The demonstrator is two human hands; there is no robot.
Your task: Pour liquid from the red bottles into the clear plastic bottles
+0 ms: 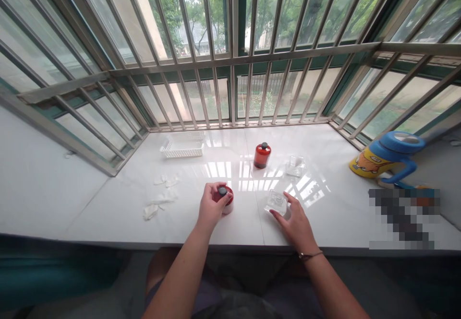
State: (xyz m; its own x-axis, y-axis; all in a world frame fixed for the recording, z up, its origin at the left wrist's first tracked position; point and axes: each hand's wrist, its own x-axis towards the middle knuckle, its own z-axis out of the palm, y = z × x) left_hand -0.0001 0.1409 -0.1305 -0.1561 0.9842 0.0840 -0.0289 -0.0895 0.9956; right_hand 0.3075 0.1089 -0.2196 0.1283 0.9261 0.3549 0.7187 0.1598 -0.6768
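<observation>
Near the front edge of the white worktop point(108, 213), about midway along it, the left hand point(211, 208) wraps a small red bottle point(226, 199) with a black cap, the fingers point(216, 194) curled round its body and the thumb up by the cap; the bottle stands upright on the glossy surface. Just to its right, the right hand point(297, 220) lies with its fingers spread and fairly flat, the tips touching a small clear dish point(276, 201) without closing round it. Judging by its look, the bottle is small and light, stiff-walled, and probably smooth enough to slip in a loose grasp, so a hold round the body below the cap seems the sound one; whether it is glass or plastic cannot be told. The clear dish looks thin, light and likely brittle, and on so slick a worktop it may slide at a push; its rim or two opposite sides seem the best places to take it. Farther back, toward the middle of the worktop, a second red bottle point(262, 155) stands upright, with a second clear dish point(296, 165) just beside it on the right. Toward the back left corner sits a white slotted basket point(182, 148), and some crumpled white tissues point(162, 196) lie scattered near the left part of the front edge. At the right edge a blue and yellow jug point(387, 158) lies tilted. Metal window bars point(230, 60) close the worktop in behind.
</observation>
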